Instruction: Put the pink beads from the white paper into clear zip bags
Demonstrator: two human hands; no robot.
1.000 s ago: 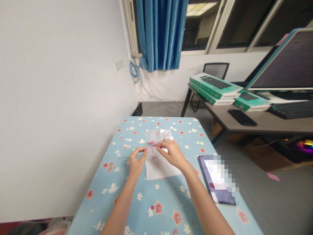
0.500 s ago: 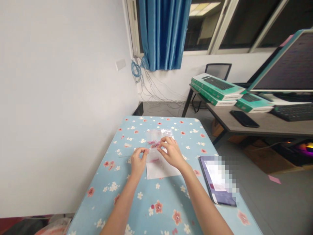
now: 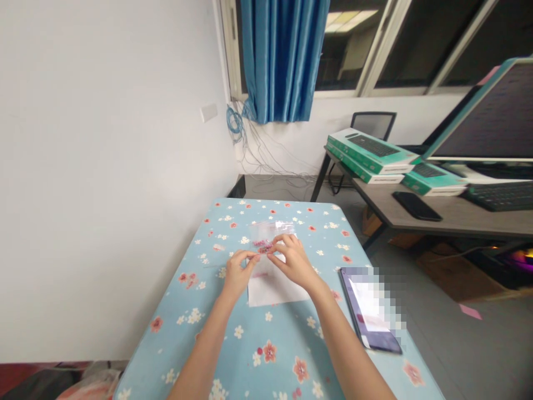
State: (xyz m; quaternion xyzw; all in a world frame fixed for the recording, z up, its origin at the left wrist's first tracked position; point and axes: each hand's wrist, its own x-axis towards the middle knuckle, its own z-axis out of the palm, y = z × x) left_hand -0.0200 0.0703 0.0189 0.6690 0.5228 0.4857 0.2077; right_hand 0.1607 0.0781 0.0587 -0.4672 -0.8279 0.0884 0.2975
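On the floral table (image 3: 266,355), a clear bag (image 3: 272,228) holds pink beads (image 3: 262,244).

Light-blue flowered tablecloth (image 3: 266,355), pink beads (image 3: 263,244), white paper (image 3: 270,289).

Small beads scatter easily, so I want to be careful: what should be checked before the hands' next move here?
1. Left hand fingertips pinched shut: ok; what they hold is too small to tell.
2. Right hand pinching at the pink beads: ok.
3. White sheet lying flat under both hands: ok.
4. Clear bag beyond the hands, open or sealed: cannot tell.
5. Dark device apart from the hands, on the table: ok.
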